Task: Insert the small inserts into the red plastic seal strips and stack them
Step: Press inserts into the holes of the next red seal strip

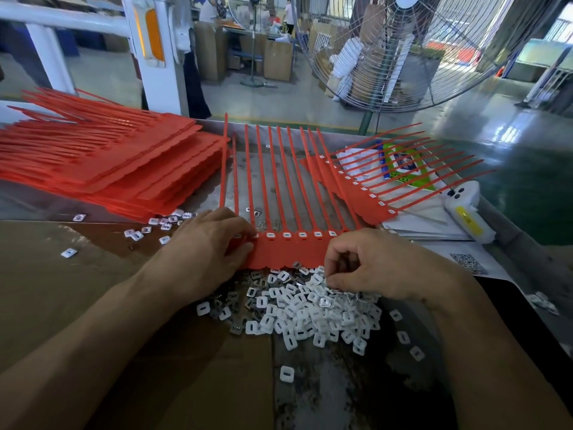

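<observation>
A red seal strip (288, 252) lies flat in front of me, its long tails pointing away, with white inserts set in several of its sockets. My left hand (207, 246) rests on its left end, fingertips pressing at the leftmost sockets. My right hand (369, 265) hovers over a heap of small white inserts (307, 308), its fingers curled and pinching one insert at the pile's top. A tall stack of red strips (117, 162) lies at the left. Another filled strip (366, 193) lies at the right.
Loose inserts (161, 225) are scattered near the stack. Brown cardboard (62, 290) covers the table's near left. Papers (372, 162) and a white device with a yellow label (468, 215) sit at the right edge. A large floor fan (403, 51) stands beyond the table.
</observation>
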Tool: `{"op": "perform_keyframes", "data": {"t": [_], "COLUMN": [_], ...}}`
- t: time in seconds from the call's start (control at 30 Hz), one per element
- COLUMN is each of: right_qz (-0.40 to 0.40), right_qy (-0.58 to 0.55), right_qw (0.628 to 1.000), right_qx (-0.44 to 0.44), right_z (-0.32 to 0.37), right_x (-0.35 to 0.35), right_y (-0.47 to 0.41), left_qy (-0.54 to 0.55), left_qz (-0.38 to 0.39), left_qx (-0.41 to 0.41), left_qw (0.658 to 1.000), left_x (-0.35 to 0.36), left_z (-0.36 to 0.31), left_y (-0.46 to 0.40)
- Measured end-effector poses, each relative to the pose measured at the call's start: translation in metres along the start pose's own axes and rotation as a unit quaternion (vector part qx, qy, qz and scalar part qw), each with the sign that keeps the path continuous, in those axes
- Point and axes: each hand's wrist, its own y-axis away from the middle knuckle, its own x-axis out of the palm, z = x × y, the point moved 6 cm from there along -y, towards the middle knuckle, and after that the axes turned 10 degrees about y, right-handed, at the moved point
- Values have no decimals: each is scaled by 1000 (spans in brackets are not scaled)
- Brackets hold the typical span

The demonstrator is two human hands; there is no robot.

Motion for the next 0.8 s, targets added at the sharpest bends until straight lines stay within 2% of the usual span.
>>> {"op": "perform_keyframes", "data": {"t": [0.13,0.27,0.4,0.63,0.8], "right_qz": [0,-7,-95,-260,-260], "right_qy": [-5,-109,-216,-152,-129], "right_qw": [1000,993,971,946,944], "right_qx": [-10,-42,-30,123,158], "right_z": [2,5,-6,-52,-59], "right_x": [0,-6,-13,-23,-19], "right_y": [-1,0,-1,-6,-9], "left_qy": [2,6,5,3,-3], "left_qz": [-1,-8,-7,-3,-1], "left_qx": [-1,3,2,-4,-6], "left_qw": [1000,1000,1000,1000,1000], "left_x": [-1,-2,-1,-1,0], "left_z": [-1,-1,-1,-1,-2], "left_y": [0,0,0,0,0]}}
